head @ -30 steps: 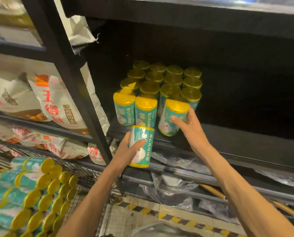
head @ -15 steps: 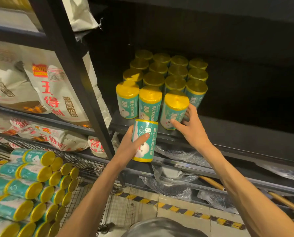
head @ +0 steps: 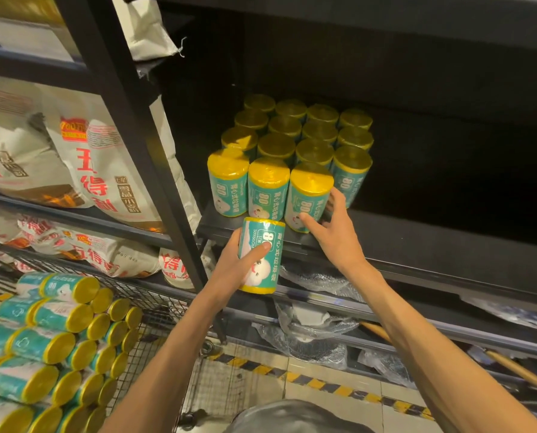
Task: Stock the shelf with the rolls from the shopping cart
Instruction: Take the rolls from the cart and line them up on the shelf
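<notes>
We are mid-placement: our right hand (head: pixel 333 235) is seating a roll (head: pixel 308 195) at the right end of the front row on the shelf (head: pixel 417 242), thumb against its front and fingers wrapped round its right side, so the hand holds it lightly and has not let go. The roll stands upright, touching its neighbour in the front row. Behind it the block of stocked rolls (head: pixel 292 135) runs four wide toward the back of the shelf.

Our left hand (head: pixel 239 264) grips the next roll (head: pixel 261 254) in front of the shelf's edge and a little below its surface, thumb across the label and fingers behind — upright, not yet over the shelf.

We judge the next move to be releasing the right-hand roll once it sits square, then lifting the left-hand roll over the lip and setting it just beside the front row, probably at its right, where the shelf is bare. That calls for clearing the right hand out of the way first.

Both forearms reach up and forward, the right stretched further in. Many rolls lie stacked in the shopping cart (head: pixel 154 295) at our lower left.
</notes>
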